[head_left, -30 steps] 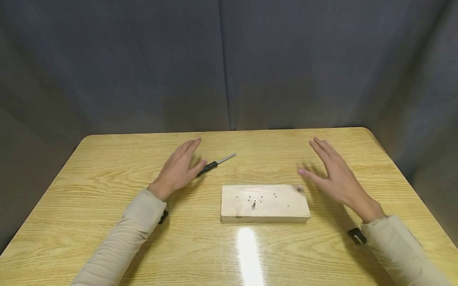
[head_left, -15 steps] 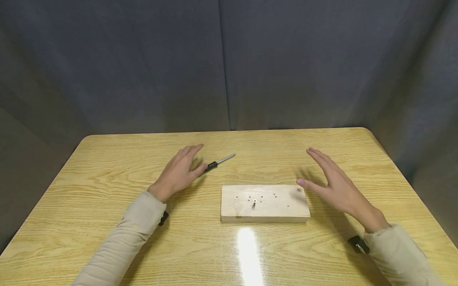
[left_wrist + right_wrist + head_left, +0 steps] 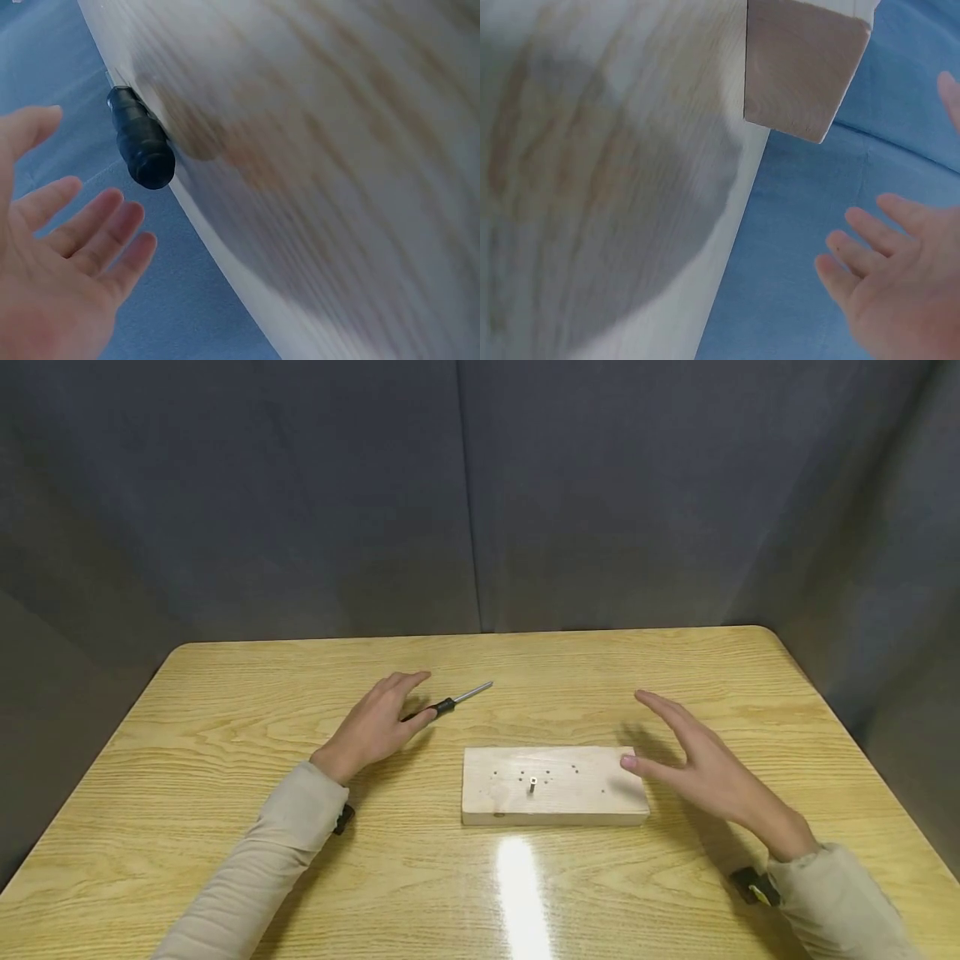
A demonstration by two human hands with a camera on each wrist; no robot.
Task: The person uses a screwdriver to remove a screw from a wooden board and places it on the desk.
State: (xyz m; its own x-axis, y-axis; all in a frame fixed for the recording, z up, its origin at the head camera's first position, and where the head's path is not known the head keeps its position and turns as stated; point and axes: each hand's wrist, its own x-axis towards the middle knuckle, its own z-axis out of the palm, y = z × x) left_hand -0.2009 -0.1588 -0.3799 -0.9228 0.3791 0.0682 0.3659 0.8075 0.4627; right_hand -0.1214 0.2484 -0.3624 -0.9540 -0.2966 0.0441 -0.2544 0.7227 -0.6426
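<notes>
A screwdriver with a black handle and a bare metal shaft lies on the table, its tip pointing to the far right. Over its handle hovers my left hand, fingers spread and holding nothing. The left wrist view has the black handle end-on, apart from the relaxed fingers. A pale wooden block with several small holes lies at the table's middle. One screw stands upright in it. By the block's right end my right hand is held with thumb and fingers apart, gripping nothing.
The wood-grain table has rounded far corners. Dark blue-grey curtains hang behind it and at both sides. The block's end face shows in the right wrist view. Light reflects off the table in front of the block.
My right hand has come down and nearer, toward the block's right end. My left hand has lowered slightly over the screwdriver handle. Block and screwdriver stay put.
</notes>
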